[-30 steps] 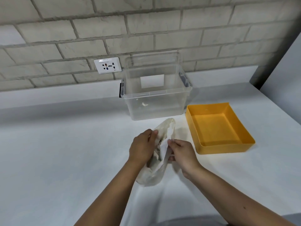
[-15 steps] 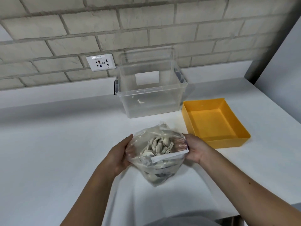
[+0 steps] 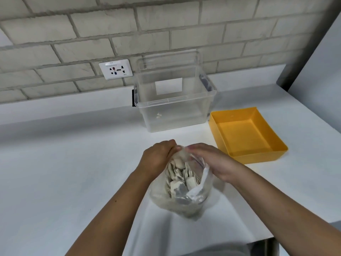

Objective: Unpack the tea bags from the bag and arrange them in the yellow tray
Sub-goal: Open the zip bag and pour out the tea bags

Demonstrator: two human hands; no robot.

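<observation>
Though the left hand [image 3: 156, 157] and right hand [image 3: 214, 161] grasp the bag [image 3: 184, 204] mouth with their fingers [image 3: 174, 147], the tea bags [image 3: 177, 174] lie beneath them; the yellow tray [image 3: 258, 158], right of the fingers, holds none.

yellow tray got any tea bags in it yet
No, the yellow tray shows only its bare floor, while the tea bags sit inside the bag.
</observation>
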